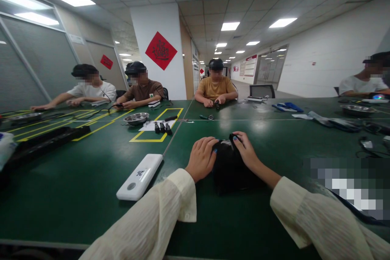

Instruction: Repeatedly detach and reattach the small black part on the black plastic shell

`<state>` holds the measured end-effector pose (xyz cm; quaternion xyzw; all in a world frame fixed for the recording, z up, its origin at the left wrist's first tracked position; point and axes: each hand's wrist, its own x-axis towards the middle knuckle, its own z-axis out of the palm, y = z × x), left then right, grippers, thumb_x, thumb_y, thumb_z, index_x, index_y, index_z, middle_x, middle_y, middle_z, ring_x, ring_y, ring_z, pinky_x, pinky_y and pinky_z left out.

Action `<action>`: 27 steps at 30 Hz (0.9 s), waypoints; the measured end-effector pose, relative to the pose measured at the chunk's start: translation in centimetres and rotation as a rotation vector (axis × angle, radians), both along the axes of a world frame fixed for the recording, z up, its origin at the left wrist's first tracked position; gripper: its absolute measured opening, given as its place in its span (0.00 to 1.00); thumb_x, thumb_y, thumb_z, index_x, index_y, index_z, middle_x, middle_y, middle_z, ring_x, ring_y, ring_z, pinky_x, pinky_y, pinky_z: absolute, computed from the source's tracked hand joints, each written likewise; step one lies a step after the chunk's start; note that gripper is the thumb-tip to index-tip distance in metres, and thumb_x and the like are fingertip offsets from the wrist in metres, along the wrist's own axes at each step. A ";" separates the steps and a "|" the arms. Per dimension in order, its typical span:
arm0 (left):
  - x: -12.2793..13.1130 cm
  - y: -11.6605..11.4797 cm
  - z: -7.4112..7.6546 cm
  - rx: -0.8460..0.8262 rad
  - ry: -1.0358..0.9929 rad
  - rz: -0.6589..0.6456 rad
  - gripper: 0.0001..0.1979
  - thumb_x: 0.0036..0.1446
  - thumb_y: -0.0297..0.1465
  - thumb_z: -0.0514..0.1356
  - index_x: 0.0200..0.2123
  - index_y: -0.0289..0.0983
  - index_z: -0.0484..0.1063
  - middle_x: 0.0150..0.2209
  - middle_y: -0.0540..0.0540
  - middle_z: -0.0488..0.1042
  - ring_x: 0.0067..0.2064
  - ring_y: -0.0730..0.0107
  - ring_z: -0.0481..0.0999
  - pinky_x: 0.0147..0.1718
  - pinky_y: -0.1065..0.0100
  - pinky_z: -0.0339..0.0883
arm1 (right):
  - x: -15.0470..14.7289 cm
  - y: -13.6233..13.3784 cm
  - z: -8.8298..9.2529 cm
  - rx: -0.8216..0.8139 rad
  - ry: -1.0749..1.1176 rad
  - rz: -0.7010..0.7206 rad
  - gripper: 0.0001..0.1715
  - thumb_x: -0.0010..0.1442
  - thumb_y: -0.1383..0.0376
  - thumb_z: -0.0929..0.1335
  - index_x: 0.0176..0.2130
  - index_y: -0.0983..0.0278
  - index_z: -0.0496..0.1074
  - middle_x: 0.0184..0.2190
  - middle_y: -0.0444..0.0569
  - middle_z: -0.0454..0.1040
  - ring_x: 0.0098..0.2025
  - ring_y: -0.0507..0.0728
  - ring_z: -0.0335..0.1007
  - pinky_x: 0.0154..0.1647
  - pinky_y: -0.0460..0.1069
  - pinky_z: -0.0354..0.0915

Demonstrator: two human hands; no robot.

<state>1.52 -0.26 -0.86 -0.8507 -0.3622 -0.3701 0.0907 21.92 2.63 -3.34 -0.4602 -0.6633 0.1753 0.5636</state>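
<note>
Just in front of me on the green table (195, 215) sits a dark black object (233, 174), boxy in outline with a shiny patch near its top. Whether it is a bag or a case I cannot tell. My left hand (201, 157) curls over its upper left edge, fingers bent around it. At the upper right, my right hand (248, 152) grips a raised black edge or flap, thumb on the near side. To the left of my left hand lies a white power bank (140, 177) marked 26.
A metal bowl (136, 119) and several small black parts (163, 128) are near a yellow-taped rectangle. Pliers (207, 117) lie farther off. A long black tray (48, 146) is at left, cloth and cables (332, 122) at right. Opposite sits a person (216, 87); others sit either side.
</note>
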 end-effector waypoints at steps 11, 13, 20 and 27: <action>-0.3 0.1 0.0 -0.044 0.002 -0.115 0.20 0.63 0.34 0.40 0.53 0.36 0.60 0.51 0.41 0.65 0.54 0.63 0.61 0.54 0.59 0.52 | 4.4 3.0 -0.2 0.039 -0.187 -0.298 0.23 0.61 0.56 0.56 0.49 0.65 0.66 0.41 0.55 0.73 0.44 0.60 0.67 0.47 0.56 0.61; -0.3 0.1 0.1 -0.047 0.007 -0.112 0.19 0.63 0.34 0.40 0.52 0.36 0.61 0.51 0.41 0.66 0.54 0.63 0.61 0.54 0.59 0.53 | 6.0 3.5 -0.7 0.021 -0.438 -0.360 0.21 0.58 0.61 0.60 0.49 0.64 0.69 0.43 0.55 0.73 0.46 0.62 0.66 0.47 0.57 0.60; -0.1 0.0 0.1 -0.079 0.026 -0.100 0.17 0.63 0.33 0.43 0.52 0.36 0.60 0.50 0.41 0.67 0.52 0.62 0.62 0.52 0.58 0.55 | 7.2 3.7 -1.9 -0.128 -0.835 -0.331 0.16 0.57 0.60 0.63 0.40 0.58 0.77 0.42 0.51 0.74 0.46 0.61 0.65 0.45 0.54 0.60; -0.1 0.3 -0.5 -0.087 -0.071 -0.121 0.17 0.62 0.33 0.46 0.53 0.35 0.55 0.46 0.41 0.68 0.49 0.62 0.66 0.50 0.57 0.59 | 7.0 4.1 -2.4 -0.124 -0.703 -0.281 0.14 0.56 0.60 0.64 0.34 0.60 0.79 0.35 0.50 0.77 0.40 0.59 0.70 0.42 0.52 0.61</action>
